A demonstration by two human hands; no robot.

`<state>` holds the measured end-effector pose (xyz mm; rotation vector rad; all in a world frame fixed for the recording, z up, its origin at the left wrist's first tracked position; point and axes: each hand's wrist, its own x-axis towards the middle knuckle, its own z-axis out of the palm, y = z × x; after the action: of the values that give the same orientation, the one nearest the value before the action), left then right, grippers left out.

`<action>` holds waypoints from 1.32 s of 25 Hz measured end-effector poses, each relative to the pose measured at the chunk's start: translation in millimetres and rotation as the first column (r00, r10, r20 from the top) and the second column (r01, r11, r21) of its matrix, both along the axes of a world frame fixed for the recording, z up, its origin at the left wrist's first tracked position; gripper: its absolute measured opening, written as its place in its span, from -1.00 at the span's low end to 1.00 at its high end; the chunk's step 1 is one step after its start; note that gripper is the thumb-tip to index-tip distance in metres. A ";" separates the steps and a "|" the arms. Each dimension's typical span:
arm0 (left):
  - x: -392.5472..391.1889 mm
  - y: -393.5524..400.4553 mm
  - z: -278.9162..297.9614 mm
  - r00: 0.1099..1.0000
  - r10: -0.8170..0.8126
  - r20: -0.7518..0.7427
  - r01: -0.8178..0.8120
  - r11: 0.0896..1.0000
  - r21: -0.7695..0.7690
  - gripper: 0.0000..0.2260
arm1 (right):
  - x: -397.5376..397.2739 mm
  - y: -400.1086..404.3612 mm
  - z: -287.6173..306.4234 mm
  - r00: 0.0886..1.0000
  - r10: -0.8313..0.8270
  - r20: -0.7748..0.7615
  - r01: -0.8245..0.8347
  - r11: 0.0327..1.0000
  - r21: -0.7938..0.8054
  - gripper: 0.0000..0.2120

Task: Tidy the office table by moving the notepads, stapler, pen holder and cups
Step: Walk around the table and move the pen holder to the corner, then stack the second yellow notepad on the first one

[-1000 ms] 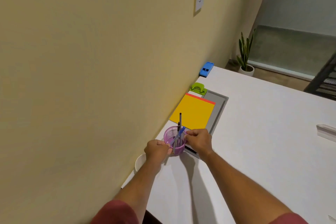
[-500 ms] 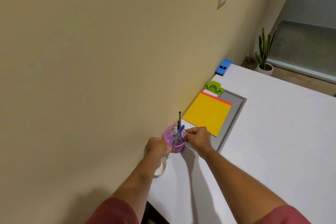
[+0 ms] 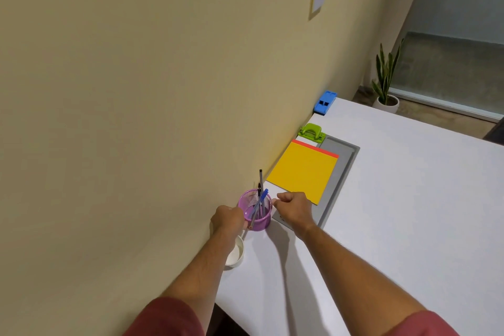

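We see both hands around the pen holder (image 3: 255, 211), which stands on the desk (image 3: 409, 199) by the wall. The left hand (image 3: 227, 219) has its grip curled on the holder's left side; the right hand (image 3: 293, 209) pinches its rim. A cup (image 3: 236, 255) sits just under the left wrist. The yellow notepad (image 3: 302, 170) lies on a grey tray (image 3: 343, 166), with a green punch (image 3: 311, 131) and blue stapler (image 3: 324, 102) beyond.
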<state>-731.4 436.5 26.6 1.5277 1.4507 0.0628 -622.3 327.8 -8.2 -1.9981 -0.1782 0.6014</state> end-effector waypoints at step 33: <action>140.3 -259.7 39.4 -0.026 -0.888 -0.459 0.664 -0.359 0.656 -0.18 | -22.3 -326.6 49.7 0.776 -0.177 0.605 0.581 0.572 -0.578 -0.14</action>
<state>-591.1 176.8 66.0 2.8896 -0.5614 0.0152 -644.6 1.2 41.6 -2.8631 0.2831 -0.2215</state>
